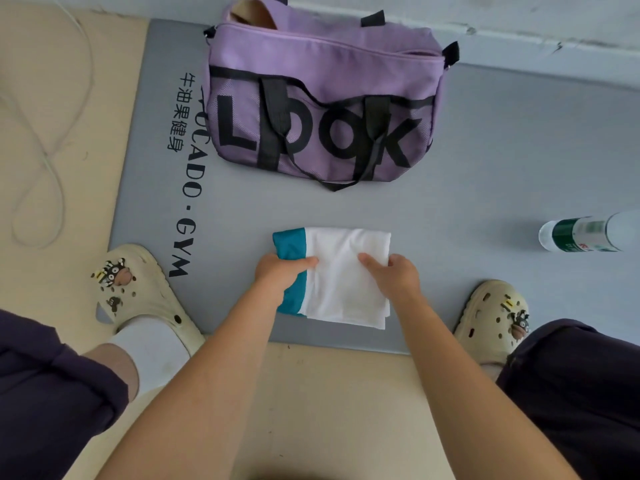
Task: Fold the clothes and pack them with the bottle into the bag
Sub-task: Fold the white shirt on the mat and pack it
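Folded white and teal shirt (pixel 341 275) near the mat's (pixel 485 161) front edge, left hand (pixel 281 271) and right hand (pixel 394 273) gripping it, purple bag (pixel 322 88) at the back edge, bare mat between, bottle (pixel 585 233) lying toward the right edge

One bag (pixel 322 98), one bottle (pixel 585 235), one folded garment (pixel 341 282), one mat (pixel 485 168), two clogs (pixel 138 292).

Folded garment (pixel 341 278) on mat (pixel 242 209), bag (pixel 322 109) behind, bottle (pixel 588 233) right.
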